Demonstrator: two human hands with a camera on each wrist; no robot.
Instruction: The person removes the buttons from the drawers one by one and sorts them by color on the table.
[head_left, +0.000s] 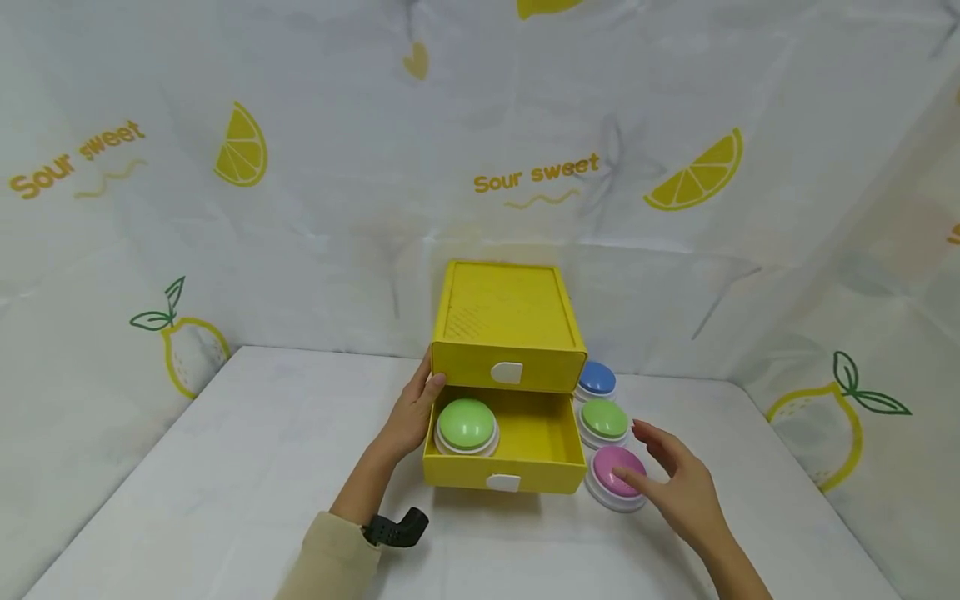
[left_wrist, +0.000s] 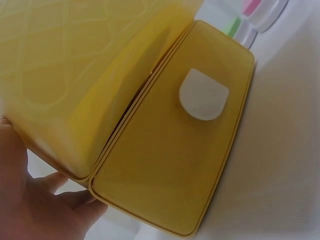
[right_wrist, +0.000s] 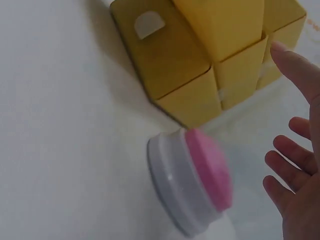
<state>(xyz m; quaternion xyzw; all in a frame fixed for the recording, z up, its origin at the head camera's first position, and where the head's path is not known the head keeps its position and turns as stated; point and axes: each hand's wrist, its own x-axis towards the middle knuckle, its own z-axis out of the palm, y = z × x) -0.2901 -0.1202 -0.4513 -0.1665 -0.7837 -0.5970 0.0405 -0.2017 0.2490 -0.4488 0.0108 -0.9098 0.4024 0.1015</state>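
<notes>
A yellow two-drawer box (head_left: 507, 308) stands on the table, its lower drawer (head_left: 536, 421) pulled out. Inside that drawer, on the left, sits a round push-button light with a green dome (head_left: 467, 423) and white base. My left hand (head_left: 408, 417) rests along the box's left side, thumb at the front corner; its fingers (left_wrist: 85, 207) touch the box edge in the left wrist view. To the right of the drawer is a pink-domed button (head_left: 618, 471). My right hand (head_left: 678, 483) hovers beside it with fingers spread, apart from the pink dome (right_wrist: 207, 167) in the right wrist view.
Behind the pink button, along the box's right side, stand another green button (head_left: 603, 418) and a blue one (head_left: 597, 377). Each drawer front has a white tab handle (head_left: 503, 482). A white lemon-printed sheet (head_left: 337, 208) hangs behind the white table (head_left: 262, 467).
</notes>
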